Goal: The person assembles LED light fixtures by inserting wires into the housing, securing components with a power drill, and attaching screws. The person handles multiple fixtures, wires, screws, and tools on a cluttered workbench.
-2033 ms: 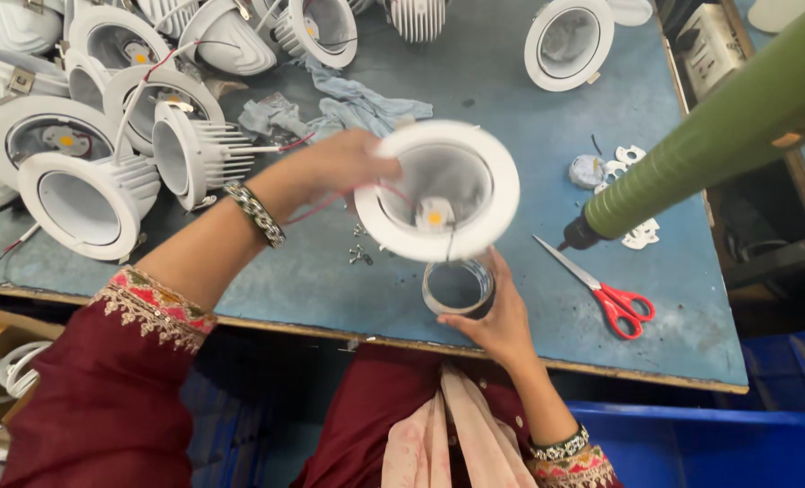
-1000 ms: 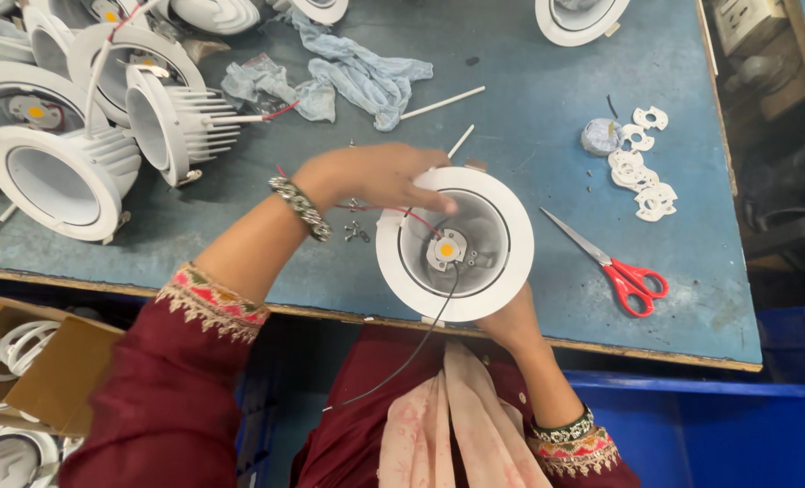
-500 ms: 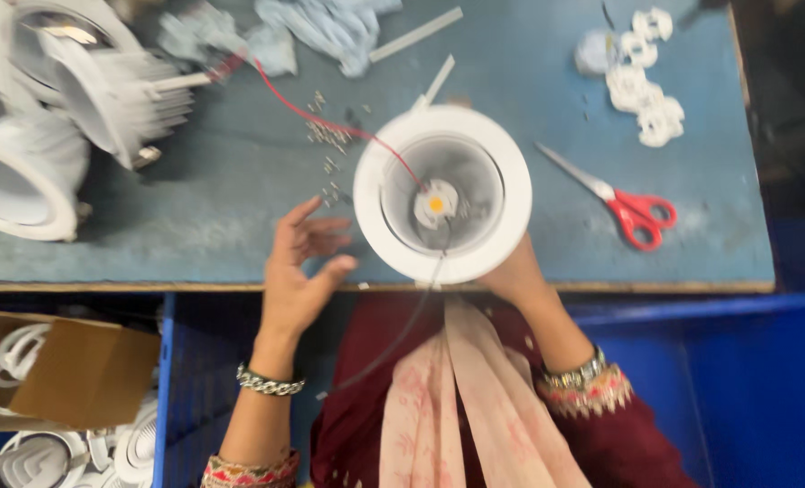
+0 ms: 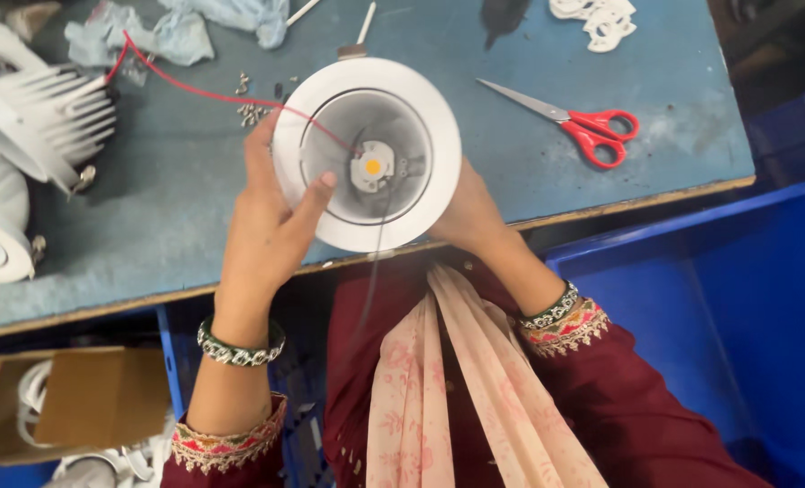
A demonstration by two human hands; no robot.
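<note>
Over at the left edge of the bench (image 4: 104,244) sit finned white lamp housings (image 4: 37,117), and a red wire (image 4: 186,86) runs from beside them across the blue top into the fixture. The left hand (image 4: 262,226) cups the near-left rim of the round white downlight (image 4: 366,154), fingers loosely curled around the outside, thumb hooked over the lip into the bowl. Not a hard squeeze, more a steadying hold. The downlight itself is tipped open-face up, over the front edge of the bench, its little yellow LED chip (image 4: 372,166) showing in the centre. To do this well, I'd say keep the rim steady with both hands, leave slack in that red lead, and keep the thin dark wire (image 4: 371,271) dangling toward the lap from snagging. The right hand (image 4: 470,217) is mostly behind the fixture's near-right side, supporting it; how far its fingers are spread I can't tell. Farther right, red-handled scissors (image 4: 574,122) lie on the bench, well apart.
</note>
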